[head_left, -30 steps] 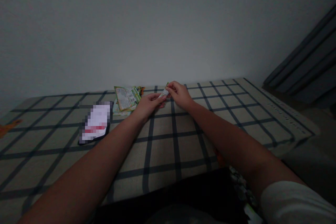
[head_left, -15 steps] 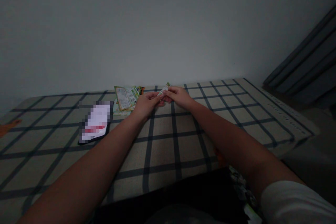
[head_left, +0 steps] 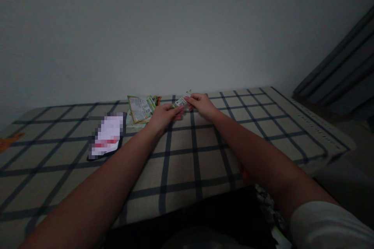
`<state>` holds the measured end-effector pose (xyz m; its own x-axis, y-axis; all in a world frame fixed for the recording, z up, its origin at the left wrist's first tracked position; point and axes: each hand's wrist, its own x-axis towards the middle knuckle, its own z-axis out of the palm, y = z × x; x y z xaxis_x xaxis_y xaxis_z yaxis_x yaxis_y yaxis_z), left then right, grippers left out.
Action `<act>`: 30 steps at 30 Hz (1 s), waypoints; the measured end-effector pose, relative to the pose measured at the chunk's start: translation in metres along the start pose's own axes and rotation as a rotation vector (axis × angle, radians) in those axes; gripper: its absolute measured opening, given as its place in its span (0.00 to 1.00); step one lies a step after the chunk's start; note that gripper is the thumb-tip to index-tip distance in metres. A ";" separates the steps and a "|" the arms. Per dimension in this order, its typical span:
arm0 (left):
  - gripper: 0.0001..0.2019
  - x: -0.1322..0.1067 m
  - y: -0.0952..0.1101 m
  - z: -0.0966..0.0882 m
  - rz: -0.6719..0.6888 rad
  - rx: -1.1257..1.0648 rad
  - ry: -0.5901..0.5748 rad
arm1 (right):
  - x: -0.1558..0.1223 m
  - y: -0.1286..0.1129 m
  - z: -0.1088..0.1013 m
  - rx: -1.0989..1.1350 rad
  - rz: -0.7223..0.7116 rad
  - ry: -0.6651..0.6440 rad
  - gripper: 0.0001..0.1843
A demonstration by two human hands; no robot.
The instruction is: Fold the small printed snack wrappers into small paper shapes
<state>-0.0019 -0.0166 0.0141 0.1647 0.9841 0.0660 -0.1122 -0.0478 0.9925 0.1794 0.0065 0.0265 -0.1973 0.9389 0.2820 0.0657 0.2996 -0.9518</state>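
Both my hands are over the far part of the cloth-covered table. My left hand (head_left: 166, 115) pinches a small green-and-white printed packet (head_left: 180, 102) between thumb and fingers. To its right, my right hand (head_left: 202, 104) is closed, its fingertips at the packet's far end. A small whitish-green end sticks up past the right fingers; I cannot tell whether it is still joined to the packet. Just left of my left hand lies a pile of green-and-white printed packets (head_left: 141, 109).
A phone (head_left: 108, 134) with a lit, blurred screen lies to the left on the checked tablecloth (head_left: 181, 155). Behind the table rises a plain wall (head_left: 187, 31). A grey curtain (head_left: 344, 62) hangs at right. An orange patch (head_left: 11, 141) shows at the left edge.
My right hand has moved slightly up and to the right, away from my left hand. More of the packet shows between them. The phone and the pile stay put.
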 end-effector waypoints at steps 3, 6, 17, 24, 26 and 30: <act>0.22 -0.003 0.004 0.002 -0.008 0.029 -0.003 | 0.001 -0.001 -0.001 0.036 0.013 -0.016 0.21; 0.21 -0.006 0.009 0.003 0.020 0.064 -0.002 | 0.001 0.000 0.001 0.081 0.029 -0.023 0.22; 0.21 -0.005 0.007 0.002 0.009 0.055 -0.024 | 0.002 0.006 0.005 0.200 0.069 -0.042 0.23; 0.26 -0.005 0.005 0.003 0.019 0.075 -0.052 | 0.003 0.009 0.007 0.215 0.104 -0.098 0.21; 0.26 -0.005 0.007 0.002 0.047 0.105 -0.043 | 0.003 0.009 0.006 0.235 0.119 -0.111 0.20; 0.24 -0.005 0.008 0.001 0.056 0.166 -0.043 | 0.003 0.011 0.002 0.255 0.149 -0.150 0.17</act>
<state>-0.0029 -0.0218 0.0220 0.2046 0.9712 0.1222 0.0402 -0.1330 0.9903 0.1774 0.0120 0.0166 -0.3470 0.9282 0.1339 -0.1382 0.0907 -0.9863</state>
